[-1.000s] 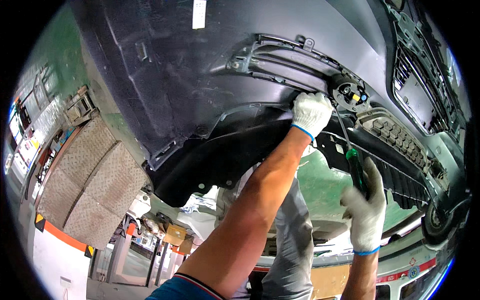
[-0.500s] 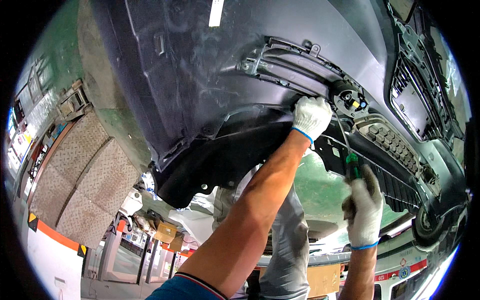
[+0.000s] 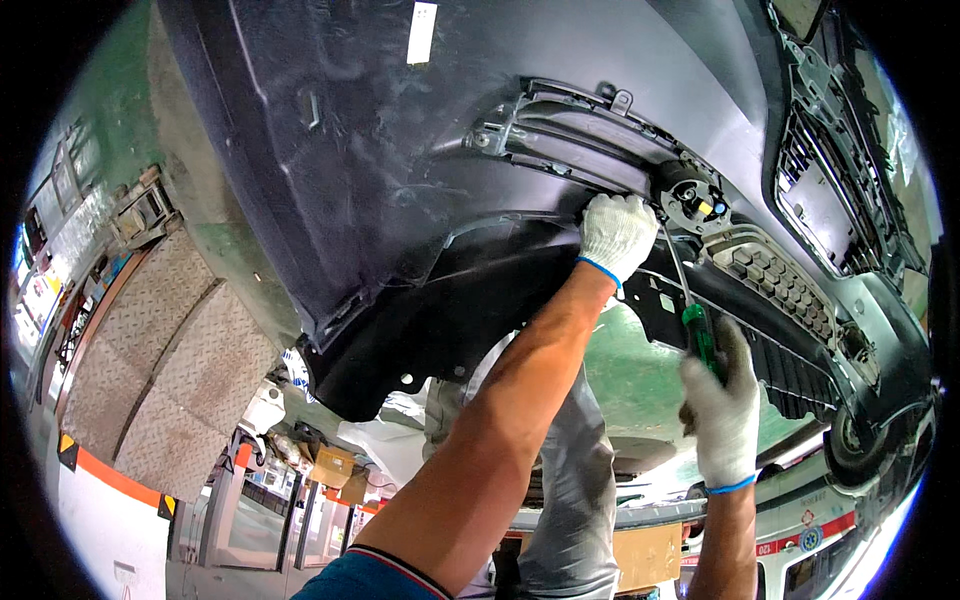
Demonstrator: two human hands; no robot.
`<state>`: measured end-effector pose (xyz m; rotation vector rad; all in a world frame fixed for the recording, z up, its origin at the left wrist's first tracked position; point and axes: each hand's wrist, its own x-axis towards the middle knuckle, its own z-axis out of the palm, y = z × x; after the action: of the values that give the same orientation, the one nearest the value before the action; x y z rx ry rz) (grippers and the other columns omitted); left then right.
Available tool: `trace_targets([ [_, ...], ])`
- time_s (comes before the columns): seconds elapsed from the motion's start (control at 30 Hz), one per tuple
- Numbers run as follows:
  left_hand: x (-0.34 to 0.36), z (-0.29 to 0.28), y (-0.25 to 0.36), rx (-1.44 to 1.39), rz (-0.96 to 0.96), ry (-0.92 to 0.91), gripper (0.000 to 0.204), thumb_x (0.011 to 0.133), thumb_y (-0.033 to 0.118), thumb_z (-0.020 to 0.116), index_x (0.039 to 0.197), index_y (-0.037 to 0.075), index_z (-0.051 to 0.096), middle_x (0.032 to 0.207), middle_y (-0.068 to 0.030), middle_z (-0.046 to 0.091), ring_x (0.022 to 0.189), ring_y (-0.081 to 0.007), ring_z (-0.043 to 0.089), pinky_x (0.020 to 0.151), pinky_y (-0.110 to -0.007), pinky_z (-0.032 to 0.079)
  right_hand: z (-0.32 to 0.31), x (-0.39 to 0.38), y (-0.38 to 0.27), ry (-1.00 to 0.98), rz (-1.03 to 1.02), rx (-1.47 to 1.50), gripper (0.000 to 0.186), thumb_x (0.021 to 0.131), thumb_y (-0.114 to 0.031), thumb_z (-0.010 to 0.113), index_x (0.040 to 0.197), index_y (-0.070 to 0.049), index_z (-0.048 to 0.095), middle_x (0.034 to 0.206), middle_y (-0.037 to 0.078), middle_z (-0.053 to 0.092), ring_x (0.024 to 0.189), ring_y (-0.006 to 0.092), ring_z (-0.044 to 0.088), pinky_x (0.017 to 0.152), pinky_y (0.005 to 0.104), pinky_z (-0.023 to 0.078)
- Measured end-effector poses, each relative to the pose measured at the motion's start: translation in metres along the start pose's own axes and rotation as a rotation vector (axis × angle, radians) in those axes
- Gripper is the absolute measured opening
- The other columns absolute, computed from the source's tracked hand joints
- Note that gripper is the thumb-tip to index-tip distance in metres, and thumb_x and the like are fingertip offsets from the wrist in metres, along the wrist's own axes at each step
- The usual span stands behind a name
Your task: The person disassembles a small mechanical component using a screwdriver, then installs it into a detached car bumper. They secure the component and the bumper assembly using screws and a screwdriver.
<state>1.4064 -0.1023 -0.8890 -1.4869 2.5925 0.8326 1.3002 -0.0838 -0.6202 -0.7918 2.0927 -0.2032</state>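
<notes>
My left hand [image 3: 617, 235], in a white knit glove with a blue cuff, is closed at the lower edge of the slatted trim [image 3: 560, 150] on a large dark bumper [image 3: 380, 150]; what its fingertips hold is hidden. Beside it sits a round black fitting [image 3: 695, 200]. My gloved right hand [image 3: 722, 410] grips a green-handled screwdriver [image 3: 700, 335], whose long shaft rises to the trim just right of my left fingers. A black liner panel [image 3: 420, 320] runs below my left hand, and a honeycomb panel [image 3: 770, 275] lies to the right.
At the left are a treadplate platform [image 3: 160, 370] with an orange edge and a metal fixture [image 3: 140, 210]. Below are green floor [image 3: 630, 370], cardboard boxes [image 3: 645, 555] and my legs [image 3: 570, 500]. A white vehicle [image 3: 810, 545] with a red stripe stands at the lower right.
The whole view has shifted slightly. My right hand and the screwdriver handle have moved a little, while my left hand stays at the trim edge.
</notes>
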Motion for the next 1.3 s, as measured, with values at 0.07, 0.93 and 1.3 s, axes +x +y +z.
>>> trace_targets([
  [0.07,-0.001,-0.002,-0.002,-0.018,0.006,0.01,0.028,0.087,0.043,0.07,0.081,0.015,0.074,0.077,-0.005,0.068,0.071,-0.0247,0.07,0.066,-0.043,0.051,-0.007,-0.005,-0.028,-0.162,-0.278,-0.8,0.072,0.082,-0.013,0.075,0.148,-0.009,0.047,0.107,0.02,0.069,0.077,0.0358,0.072,0.062,0.0419,0.059],
  [0.93,0.002,-0.01,-0.001,-0.024,0.008,-0.103,0.031,0.09,0.045,0.068,0.083,0.015,0.074,0.08,-0.0057,0.071,0.073,-0.0245,0.072,0.068,-0.044,0.052,-0.011,0.01,-0.027,-0.186,0.085,-0.317,0.055,0.092,-0.026,0.071,0.142,-0.008,0.057,0.085,0.006,0.065,0.056,0.0128,0.059,0.047,0.0282,0.049],
  [1.3,0.002,-0.002,-0.005,-0.008,0.042,0.077,0.031,0.088,0.044,0.069,0.078,0.015,0.074,0.074,-0.0053,0.069,0.07,-0.0251,0.071,0.063,-0.043,0.053,-0.003,0.01,-0.014,-0.14,0.806,0.831,0.036,0.104,-0.029,0.059,0.13,-0.005,0.06,0.078,0.002,0.062,0.047,0.0038,0.044,0.042,0.0211,0.036],
])
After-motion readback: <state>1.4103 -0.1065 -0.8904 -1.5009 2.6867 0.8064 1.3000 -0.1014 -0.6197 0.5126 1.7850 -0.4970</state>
